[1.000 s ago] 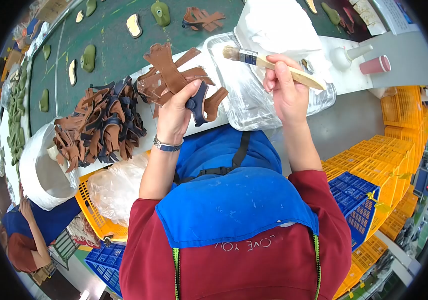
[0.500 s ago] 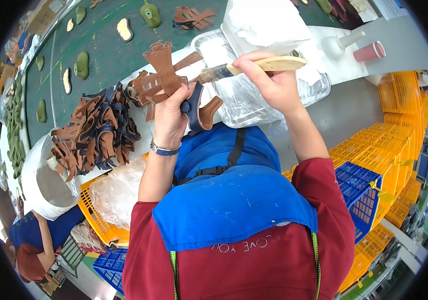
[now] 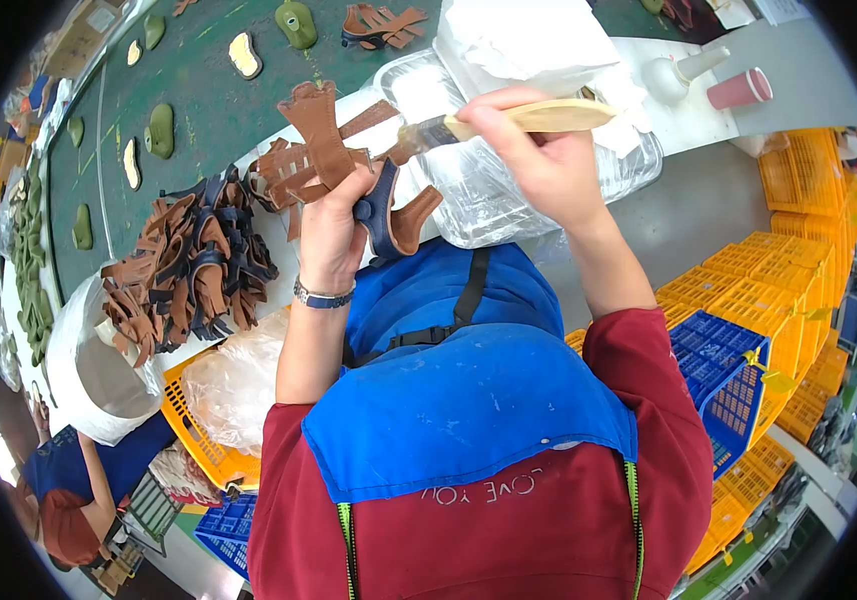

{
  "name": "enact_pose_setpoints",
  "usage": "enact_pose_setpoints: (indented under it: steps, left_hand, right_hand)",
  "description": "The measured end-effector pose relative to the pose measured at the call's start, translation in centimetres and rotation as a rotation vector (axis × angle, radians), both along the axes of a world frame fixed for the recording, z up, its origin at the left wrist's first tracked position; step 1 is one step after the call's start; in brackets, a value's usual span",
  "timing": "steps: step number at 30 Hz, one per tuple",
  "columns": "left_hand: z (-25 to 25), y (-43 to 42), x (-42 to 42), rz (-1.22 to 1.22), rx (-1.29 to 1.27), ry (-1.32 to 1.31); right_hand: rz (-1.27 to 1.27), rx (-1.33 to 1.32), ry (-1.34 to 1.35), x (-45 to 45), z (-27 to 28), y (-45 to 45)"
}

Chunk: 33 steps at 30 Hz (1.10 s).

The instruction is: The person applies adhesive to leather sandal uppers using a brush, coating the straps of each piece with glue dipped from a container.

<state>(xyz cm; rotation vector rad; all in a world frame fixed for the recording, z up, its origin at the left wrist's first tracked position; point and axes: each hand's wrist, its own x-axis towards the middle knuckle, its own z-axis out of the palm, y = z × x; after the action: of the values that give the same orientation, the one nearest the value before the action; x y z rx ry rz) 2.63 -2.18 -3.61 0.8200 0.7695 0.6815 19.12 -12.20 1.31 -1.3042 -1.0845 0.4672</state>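
Observation:
My left hand (image 3: 331, 232) is closed around a brown and navy sandal upper (image 3: 326, 130), its straps fanned out above the fingers and a navy-edged piece hanging to the right. In my right hand (image 3: 551, 155) is a flat paintbrush (image 3: 573, 115), gripped by its pale wooden handle. The bristles point left, close to the upper's edge; whether they touch it I cannot tell. Below the brush lies a tray wrapped in clear plastic (image 3: 483, 205). Left of my left hand, a heap of similar uppers (image 3: 193, 265) rests at the table's edge.
The green conveyor belt (image 3: 208, 110) carries green shoe forms (image 3: 159, 131), pale soles and another upper (image 3: 383, 27). A white squeeze bottle (image 3: 670, 80) and a red cup (image 3: 739, 89) stand at right. Yellow crates (image 3: 798, 190) and a blue crate (image 3: 713, 350) are stacked rightward. Another person (image 3: 73, 500) sits lower left.
The brush and my right hand have shifted slightly left and up. My left hand has also moved a little left, with the upper still in it.

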Motion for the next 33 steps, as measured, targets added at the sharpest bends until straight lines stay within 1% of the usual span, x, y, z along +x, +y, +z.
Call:
enact_pose_setpoints:
  steps: [1,3,5,7,8,9,11,12,16,18,19,20,21,22,23,25,28,31,32,33]
  left_hand:
    - [-0.2,0.2,-0.2,-0.032,0.017,-0.02]
    - [-0.5,0.6,-0.6,-0.091,0.053,-0.062]
    - [0.0,1.1,-0.4,-0.126,-0.146,-0.19]
    - [-0.2,1.7,-0.7,-0.125,-0.378,-0.283]
    - [-0.5,1.8,-0.7,-0.135,-0.407,-0.305]
    - [-0.5,2.0,-0.8,-0.146,-0.434,-0.326]
    - [0.1,1.7,-0.6,-0.136,-0.384,-0.308]
    - [0.5,1.6,-0.6,-0.161,-0.372,-0.306]
    - [0.2,2.1,-0.8,-0.202,-0.261,-0.291]
    - [1.1,1.8,-1.1,-0.101,-0.28,-0.24]
    - [-0.2,2.5,-1.5,-0.078,-0.352,-0.272]
    - [0.5,2.3,-1.4,-0.175,-0.397,-0.45]
    - [0.0,2.1,-1.4,-0.083,-0.434,-0.437]
    - [-0.3,1.8,-1.5,-0.119,-0.456,-0.506]
    - [0.1,1.3,-2.2,-0.197,-0.626,-0.513]
    - [-0.8,1.1,-2.9,-0.28,-0.87,-0.804]
    - [-1.2,1.2,-3.7,-0.236,-0.879,-0.848]
    - [-1.4,1.2,-3.7,-0.243,-0.622,-0.779]
    - [-1.4,1.2,-3.6,-0.128,-0.601,-0.706]
    - [-2.0,1.4,-3.4,-0.147,-0.498,-0.65]
  right_hand:
    - [-0.016,-0.048,-0.082,-0.1,-0.3,0.2]
    - [-0.117,-0.013,-0.036,0.2,-1.1,0.8]
    - [-0.2,0.061,0.005,0.5,-1.8,1.2]
    - [-0.152,0.071,0.288,0.7,-1.8,1.3]
    - [-0.128,0.078,0.428,0.8,-1.8,1.5]
    - [-0.114,0.073,0.427,0.4,-2.4,1.8]
    - [-0.084,0.066,0.426,-0.7,-4.2,2.9]
    - [-0.028,0.065,0.334,-1.2,-4.2,2.9]
    - [-0.013,0.057,0.275,-3.0,-4.4,3.2]
    - [-0.022,0.038,0.263,-3.7,-4.7,3.2]
    - [-0.079,0.032,0.158,-3.9,-4.8,3.2]
    - [-0.113,0.066,0.137,-4.2,-4.3,3.2]
    - [-0.16,0.087,0.122,-4.4,-4.4,3.5]
    - [-0.206,0.117,0.067,-4.5,-4.1,3.7]
    - [-0.224,0.137,0.0,-4.4,-4.1,3.8]
    - [-0.266,0.153,-0.1,-4.5,-3.7,4.1]
    - [-0.283,0.181,-0.271,-4.6,-2.8,4.3]
    - [-0.29,0.261,-0.39,-5.5,-2.6,4.9]
    - [-0.253,0.255,-0.381,-5.9,-3.1,5.0]
    - [-0.233,0.273,-0.387,-6.2,-3.0,5.1]
